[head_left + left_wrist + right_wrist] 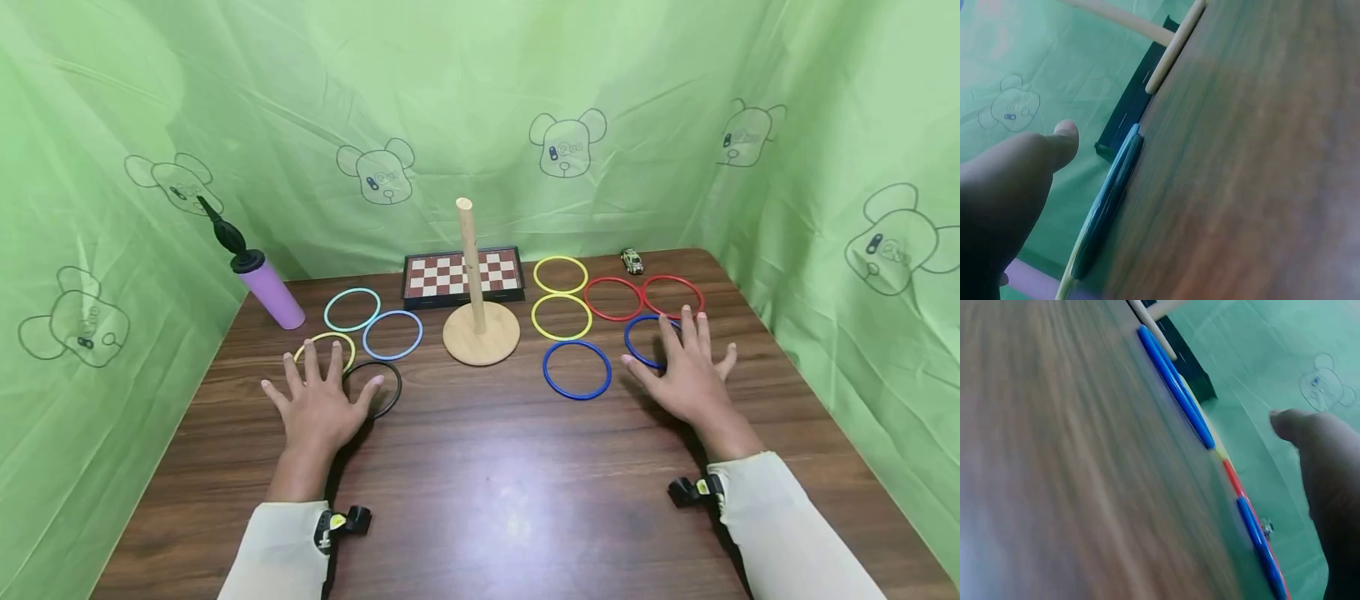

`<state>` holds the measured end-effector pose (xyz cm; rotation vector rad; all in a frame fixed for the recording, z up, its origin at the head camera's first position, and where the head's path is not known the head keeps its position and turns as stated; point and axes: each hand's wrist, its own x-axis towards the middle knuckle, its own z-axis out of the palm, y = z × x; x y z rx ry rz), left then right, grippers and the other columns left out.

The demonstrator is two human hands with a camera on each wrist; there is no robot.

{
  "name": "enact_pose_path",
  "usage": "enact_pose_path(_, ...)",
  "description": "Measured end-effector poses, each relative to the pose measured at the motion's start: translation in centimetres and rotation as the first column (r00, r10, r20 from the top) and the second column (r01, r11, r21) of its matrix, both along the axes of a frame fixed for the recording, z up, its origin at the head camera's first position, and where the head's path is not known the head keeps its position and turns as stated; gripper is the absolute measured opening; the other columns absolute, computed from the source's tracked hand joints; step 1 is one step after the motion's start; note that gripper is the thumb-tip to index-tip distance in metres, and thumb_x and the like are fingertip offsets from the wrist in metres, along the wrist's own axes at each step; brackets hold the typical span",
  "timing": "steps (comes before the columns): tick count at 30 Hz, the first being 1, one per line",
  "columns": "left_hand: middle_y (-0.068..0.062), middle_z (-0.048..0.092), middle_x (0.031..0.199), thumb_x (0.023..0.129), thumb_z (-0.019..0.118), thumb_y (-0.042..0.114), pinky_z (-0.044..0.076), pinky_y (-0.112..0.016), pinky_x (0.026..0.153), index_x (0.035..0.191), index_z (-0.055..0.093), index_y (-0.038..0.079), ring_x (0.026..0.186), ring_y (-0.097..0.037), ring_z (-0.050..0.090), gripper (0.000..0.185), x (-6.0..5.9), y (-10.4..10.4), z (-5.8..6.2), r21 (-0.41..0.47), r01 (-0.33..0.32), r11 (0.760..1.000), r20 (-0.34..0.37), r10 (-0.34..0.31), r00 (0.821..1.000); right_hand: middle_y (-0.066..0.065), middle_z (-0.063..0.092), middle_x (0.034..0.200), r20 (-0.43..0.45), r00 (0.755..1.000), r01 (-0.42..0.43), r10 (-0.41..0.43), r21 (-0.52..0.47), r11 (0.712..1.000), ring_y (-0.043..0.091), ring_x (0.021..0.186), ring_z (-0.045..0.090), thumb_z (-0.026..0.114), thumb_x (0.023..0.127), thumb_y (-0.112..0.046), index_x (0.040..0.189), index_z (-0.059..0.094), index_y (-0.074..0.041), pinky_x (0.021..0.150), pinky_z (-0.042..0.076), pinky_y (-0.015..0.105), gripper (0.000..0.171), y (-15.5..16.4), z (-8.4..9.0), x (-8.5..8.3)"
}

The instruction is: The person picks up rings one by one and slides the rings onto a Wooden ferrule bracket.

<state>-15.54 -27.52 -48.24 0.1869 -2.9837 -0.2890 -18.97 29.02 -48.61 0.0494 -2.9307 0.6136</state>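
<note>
Cream sleeves with small black wrist cameras frame the near edge of the dark wooden tabletop (487,500). Both hands lie flat, palms down, fingers spread and holding nothing. Under the left hand (321,402), the fingertips cover the near part of a thin yellow plastic ring (325,350), and the thumb lies across the rim of a thin black plastic ring (375,386) just to its right. Fingers of the right hand (684,375) reach over a dark blue plastic ring (651,341), while a second dark blue ring (577,369) lies just to that hand's left. Between the two hands, farther back, stands an upright wooden peg on a round wooden base (480,323), bare of rings, with a small folding chessboard (461,273) behind it.
</note>
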Motion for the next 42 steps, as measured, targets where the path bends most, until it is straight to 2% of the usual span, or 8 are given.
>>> enact_pose_path(7,-0.032,0.015,0.179,0.099,0.043,0.087,-0.007,-0.092,0.119,0.174,0.028,0.014,0.165,-0.064,0.001,0.106,1.1,-1.0,-0.1,-0.009,0.038,0.999,0.002,-0.038,0.999,0.024,0.006,0.184,-0.087,0.996,-0.034,0.027,-0.079,0.996,0.041,0.173,-0.007,0.059,0.1,-0.073,0.172,0.032,-0.005,0.117,-0.006,0.091,0.102,-1.6,-0.5,-1.8)
enact_pose_path(12,-0.029,0.025,0.178,0.097,0.051,0.086,-0.002,-0.091,0.12,0.173,0.033,0.014,0.165,-0.061,0.01,0.106,1.4,-1.5,-0.2,-0.015,0.122,0.992,-0.009,-0.122,0.993,0.024,0.018,0.182,-0.153,0.987,-0.062,0.045,-0.112,0.992,0.041,0.172,0.005,0.064,0.1,-0.068,0.168,0.04,-0.006,0.12,-0.002,0.088,0.096,-3.0,-0.7,-3.6)
enact_pose_path(14,-0.026,0.029,0.177,0.096,0.054,0.086,0.001,-0.092,0.12,0.171,0.036,0.014,0.164,-0.06,0.013,0.106,1.1,-1.3,-0.4,-0.02,0.158,0.987,-0.019,-0.158,0.987,0.023,0.023,0.181,-0.184,0.982,-0.074,0.051,-0.12,0.99,0.042,0.171,0.011,0.067,0.099,-0.065,0.166,0.044,-0.006,0.12,0.0,0.086,0.092,-3.7,-0.7,-4.3)
enact_pose_path(19,-0.024,0.033,0.175,0.092,0.063,0.083,0.005,-0.093,0.118,0.171,0.039,0.016,0.163,-0.059,0.019,0.106,1.3,-1.8,-0.9,-0.016,0.212,0.977,-0.036,-0.213,0.976,0.02,0.028,0.18,-0.22,0.972,-0.112,0.08,-0.135,0.984,0.042,0.17,0.015,0.069,0.099,-0.062,0.164,0.048,-0.007,0.121,0.002,0.086,0.088,-5.7,-0.7,-5.7)
enact_pose_path(24,-0.022,0.036,0.174,0.09,0.072,0.077,0.009,-0.095,0.115,0.171,0.039,0.019,0.161,-0.059,0.023,0.105,1.8,-2.5,-0.9,0.016,0.249,0.968,-0.05,-0.248,0.967,0.019,0.031,0.179,-0.236,0.967,-0.133,0.093,-0.16,0.978,0.042,0.169,0.018,0.071,0.098,-0.06,0.161,0.052,-0.007,0.121,0.003,0.084,0.085,-7.2,-0.6,-6.2)
enact_pose_path(32,-0.02,0.038,0.174,0.09,0.076,0.073,0.009,-0.095,0.115,0.169,0.041,0.016,0.16,-0.057,0.025,0.104,1.5,-2.8,-1.3,0.036,0.278,0.96,-0.053,-0.276,0.96,0.02,0.039,0.174,-0.262,0.954,-0.196,0.146,-0.175,0.965,0.044,0.166,0.025,0.074,0.097,-0.057,0.156,0.057,-0.005,0.122,0.005,0.081,0.081,-10.4,-0.8,-7.2)
enact_pose_path(37,-0.019,0.044,0.171,0.09,0.078,0.072,0.009,-0.094,0.116,0.169,0.043,0.017,0.159,-0.057,0.028,0.102,1.6,-2.7,-1.3,0.04,0.287,0.957,-0.061,-0.285,0.957,0.016,0.037,0.176,-0.231,0.957,-0.219,0.178,-0.166,0.962,0.04,0.166,0.026,0.073,0.097,-0.061,0.159,0.055,-0.008,0.122,0.006,0.08,0.083,-12.7,-0.7,-7.6)
enact_pose_path(42,-0.016,0.047,0.17,0.09,0.078,0.071,0.009,-0.094,0.117,0.167,0.047,0.017,0.159,-0.056,0.029,0.099,1.7,-2.7,-1.3,0.037,0.292,0.956,-0.054,-0.29,0.956,0.013,0.044,0.174,-0.189,0.96,-0.232,0.204,-0.135,0.963,0.038,0.164,0.032,0.069,0.098,-0.066,0.161,0.054,-0.013,0.122,0.009,0.08,0.084,-14.7,-0.5,-8.0)
